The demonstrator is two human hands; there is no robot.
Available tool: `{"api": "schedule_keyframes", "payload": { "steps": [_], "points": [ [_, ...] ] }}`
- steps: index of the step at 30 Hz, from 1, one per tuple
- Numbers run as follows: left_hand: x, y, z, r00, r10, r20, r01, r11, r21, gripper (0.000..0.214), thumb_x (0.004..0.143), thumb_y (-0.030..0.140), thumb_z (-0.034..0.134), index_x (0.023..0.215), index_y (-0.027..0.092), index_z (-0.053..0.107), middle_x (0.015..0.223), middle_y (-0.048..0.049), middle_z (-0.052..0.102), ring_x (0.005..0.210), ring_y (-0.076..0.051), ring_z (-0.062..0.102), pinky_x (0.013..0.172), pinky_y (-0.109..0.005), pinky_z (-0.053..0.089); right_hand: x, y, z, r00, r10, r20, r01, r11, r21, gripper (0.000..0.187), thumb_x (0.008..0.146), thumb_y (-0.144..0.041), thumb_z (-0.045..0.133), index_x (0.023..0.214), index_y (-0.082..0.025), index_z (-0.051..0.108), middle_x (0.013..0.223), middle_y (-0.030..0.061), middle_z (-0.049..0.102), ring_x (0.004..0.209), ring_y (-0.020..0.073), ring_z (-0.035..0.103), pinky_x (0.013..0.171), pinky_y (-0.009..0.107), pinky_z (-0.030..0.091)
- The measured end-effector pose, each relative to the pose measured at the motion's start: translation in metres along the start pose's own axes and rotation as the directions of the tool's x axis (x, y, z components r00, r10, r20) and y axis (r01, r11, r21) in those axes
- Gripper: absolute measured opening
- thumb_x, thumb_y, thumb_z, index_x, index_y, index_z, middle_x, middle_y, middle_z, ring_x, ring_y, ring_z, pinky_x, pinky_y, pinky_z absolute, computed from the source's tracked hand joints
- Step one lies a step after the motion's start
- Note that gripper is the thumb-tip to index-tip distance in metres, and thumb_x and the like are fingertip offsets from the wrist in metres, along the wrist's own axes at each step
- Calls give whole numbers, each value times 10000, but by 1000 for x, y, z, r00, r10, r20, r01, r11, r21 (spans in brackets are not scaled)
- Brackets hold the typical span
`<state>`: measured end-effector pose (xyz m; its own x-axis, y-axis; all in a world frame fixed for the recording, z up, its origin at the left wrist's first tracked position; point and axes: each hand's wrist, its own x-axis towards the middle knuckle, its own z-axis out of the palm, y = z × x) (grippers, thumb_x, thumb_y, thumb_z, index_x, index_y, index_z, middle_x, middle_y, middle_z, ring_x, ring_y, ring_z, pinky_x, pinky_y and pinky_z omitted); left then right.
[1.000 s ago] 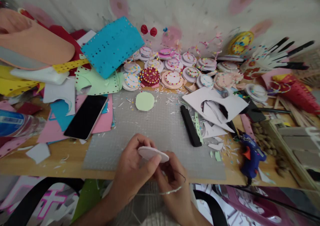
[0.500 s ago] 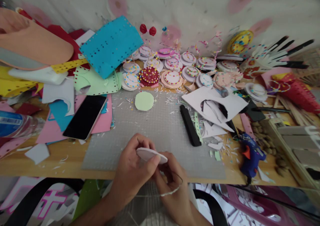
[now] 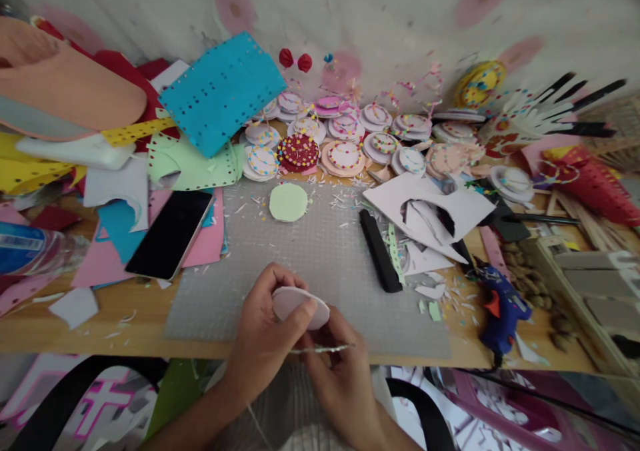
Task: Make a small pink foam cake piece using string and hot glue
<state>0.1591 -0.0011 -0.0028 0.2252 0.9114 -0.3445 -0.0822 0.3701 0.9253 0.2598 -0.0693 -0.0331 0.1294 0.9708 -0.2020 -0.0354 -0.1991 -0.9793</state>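
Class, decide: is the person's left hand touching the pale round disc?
Touching. The head view shows the left hand pinching the pale disc, thumb across its near rim. The right hand pinches a thin strip.

The disc (image 3: pixel 300 304), in the left hand (image 3: pixel 265 341) at the near edge of the mat (image 3: pixel 320 258), is showing a matt, smooth, foam-like face. The strand (image 3: pixel 323 349) in the right hand (image 3: pixel 340 378) is looking thin and whitish; its material cannot be told. The mat is presenting a grey, matt, finely gridded surface. Left of the mat, the phone (image 3: pixel 170 234) is showing glossy black glass. Under the mat, the table (image 3: pixel 100 318) is showing bare light wood. Right of the mat, the glue gun (image 3: pixel 503 308) is showing smooth blue plastic.
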Motion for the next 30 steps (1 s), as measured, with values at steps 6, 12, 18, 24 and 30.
{"api": "schedule_keyframes", "payload": {
  "steps": [6, 12, 18, 24, 30],
  "points": [
    [5, 5, -7, 997, -56, 47, 50, 991, 128, 173, 816, 348, 647, 860, 211, 551, 749, 37, 582, 669, -115, 532, 594, -193, 442, 11, -11, -3, 982, 185, 36, -187, 935, 302, 164, 816, -311, 688, 899, -176, 647, 740, 1, 622, 592, 91, 559, 528, 187, 484],
    [1, 12, -16, 1000, 11, 12, -13, 983, 182, 210, 805, 341, 652, 942, 188, 697, 893, -41, 712, 867, -186, 651, 753, -244, 512, 15, -13, -12, 935, 303, 185, -355, 814, 460, 272, 775, -352, 763, 945, -153, 686, 721, 13, 680, 494, 52, 538, 444, 142, 452],
    [-8, 18, -8, 982, 124, -141, -86, 966, 245, 111, 781, 277, 658, 817, 205, 735, 797, -24, 727, 748, -178, 658, 692, -251, 512, 11, -8, -10, 946, 275, 174, -325, 808, 491, 262, 764, -344, 775, 932, -159, 696, 708, 16, 689, 489, 60, 545, 436, 145, 463],
    [-7, 19, -13, 955, 295, -21, -259, 869, 421, 76, 781, 207, 666, 800, 219, 739, 753, -4, 714, 691, -157, 643, 636, -223, 496, 11, -13, -11, 956, 252, 149, -292, 843, 452, 252, 765, -338, 771, 941, -173, 700, 714, 5, 675, 500, 64, 548, 451, 157, 481],
    [-4, 18, -17, 968, 241, -65, -206, 919, 336, 85, 802, 228, 662, 792, 211, 745, 749, -3, 719, 678, -144, 646, 623, -205, 497, 13, -13, -11, 944, 297, 144, -330, 841, 428, 294, 740, -373, 788, 917, -160, 690, 696, 12, 678, 497, 69, 554, 448, 161, 479]
  ]
}}
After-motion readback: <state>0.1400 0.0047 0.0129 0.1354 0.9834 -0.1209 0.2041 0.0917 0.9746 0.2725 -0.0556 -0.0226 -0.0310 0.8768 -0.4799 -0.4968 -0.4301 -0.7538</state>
